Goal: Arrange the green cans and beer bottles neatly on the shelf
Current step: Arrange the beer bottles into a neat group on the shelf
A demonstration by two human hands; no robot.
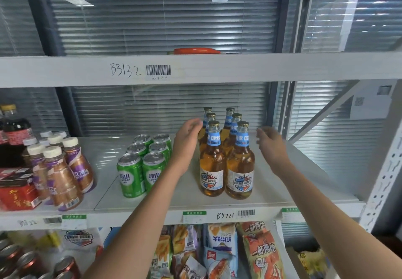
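Observation:
Several amber beer bottles (227, 165) with blue labels stand upright in two rows on the middle shelf (272, 191). To their left, several green cans (143, 163) stand in two rows. My left hand (188, 136) is between the cans and the bottles, fingers curled beside the left row's necks; whether it touches them is unclear. My right hand (270, 144) hovers just right of the bottles, fingers apart, holding nothing.
Coffee drink bottles (58, 170), a cola bottle (13, 135) and a red box (17, 194) fill the shelf's left end. A red chilli (196, 50) lies on the upper shelf. Snack bags (221, 250) and red cans (32, 265) sit below. A grey upright (385, 181) stands at right.

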